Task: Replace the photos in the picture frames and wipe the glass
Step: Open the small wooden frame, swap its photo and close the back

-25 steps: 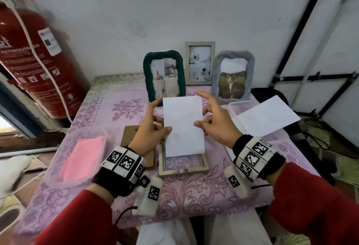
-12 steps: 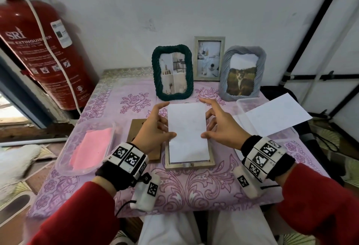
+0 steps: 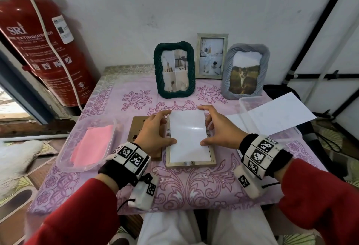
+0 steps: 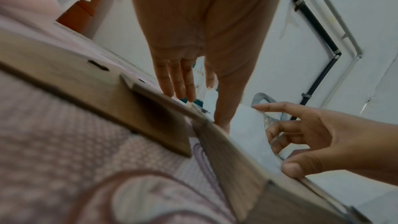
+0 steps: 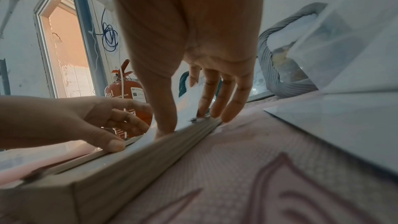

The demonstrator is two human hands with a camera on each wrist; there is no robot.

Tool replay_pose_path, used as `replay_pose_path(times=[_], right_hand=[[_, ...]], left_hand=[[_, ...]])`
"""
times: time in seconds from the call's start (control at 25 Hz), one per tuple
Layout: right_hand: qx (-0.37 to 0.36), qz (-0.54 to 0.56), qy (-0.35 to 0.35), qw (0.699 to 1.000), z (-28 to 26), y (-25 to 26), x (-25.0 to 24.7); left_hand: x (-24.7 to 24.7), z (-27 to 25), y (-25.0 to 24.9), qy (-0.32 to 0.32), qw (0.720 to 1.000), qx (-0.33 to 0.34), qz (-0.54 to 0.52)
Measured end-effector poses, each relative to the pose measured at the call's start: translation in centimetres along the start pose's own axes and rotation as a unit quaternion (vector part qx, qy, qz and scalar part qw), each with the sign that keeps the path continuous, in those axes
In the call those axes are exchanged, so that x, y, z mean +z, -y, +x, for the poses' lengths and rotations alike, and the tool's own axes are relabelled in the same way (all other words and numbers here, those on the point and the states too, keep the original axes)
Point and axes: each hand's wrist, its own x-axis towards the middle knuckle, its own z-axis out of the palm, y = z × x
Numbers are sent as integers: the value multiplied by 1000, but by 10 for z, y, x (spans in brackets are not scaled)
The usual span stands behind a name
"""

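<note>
The left grip (image 3: 153, 132) and right grip (image 3: 219, 130), fingers spread, pressed the white photo (image 3: 187, 136) by its side edges into the wooden frame (image 3: 191, 164), lying flat at counter (image 3: 194, 186) centre; three frames stood at 12 o'clock.

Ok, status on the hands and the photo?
Both hands, left and right, open, fingertips pressing photo into face-down wooden frame. Backing board lies left. Nothing blocking.
</note>
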Motion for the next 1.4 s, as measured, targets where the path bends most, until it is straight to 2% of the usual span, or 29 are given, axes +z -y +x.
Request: replay_pose_path(times=[0.48,0.6,0.76,1.08,1.4], right_hand=[[36,-23,44,998,7,-11,-2],[41,-61,56,996,9,-11,-1],[59,-95,61,992,11,-8,3],[75,-141,62,985,11,-7,6],[33,-183,84,979,10,-7,2]], left_hand=[[-6,14,6,87,992,-46,76],[-7,18,4,108,986,-53,112],[1,16,-1,87,983,-57,152],[1,15,2,135,971,-45,194],[2,13,3,124,971,-38,199]])
